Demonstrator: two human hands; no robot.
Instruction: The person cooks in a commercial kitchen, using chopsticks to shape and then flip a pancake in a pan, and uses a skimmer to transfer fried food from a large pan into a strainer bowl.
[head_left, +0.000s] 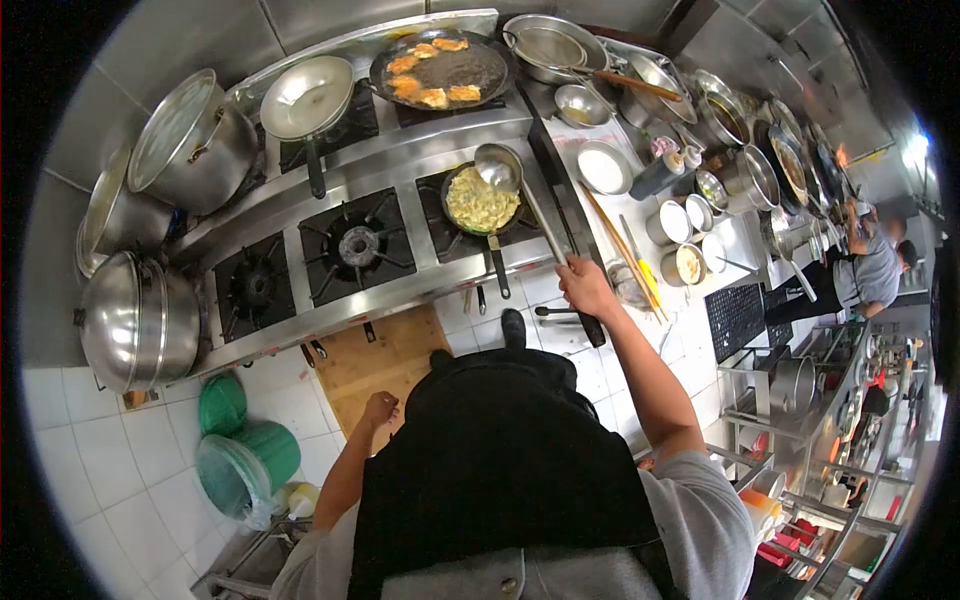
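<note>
My right hand (583, 285) has its grip wrapped round the ladle (520, 205) handle. The long axis runs up and left from my fist, and the bowl hovers at the far rim of the small frying pan (482, 203) of egg on the front right burner. My left hand (380, 408) hangs loosely curled, holding nothing, much further off. One ladle, one egg pan, three front burners.

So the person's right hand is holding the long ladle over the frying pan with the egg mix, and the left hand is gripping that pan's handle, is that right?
Not quite. The right hand does hold the ladle over the frying pan of egg mix, but the left hand grips nothing: it hangs low by the person's side, over the floor, well away from the pan's handle. The head view shows this.
</note>
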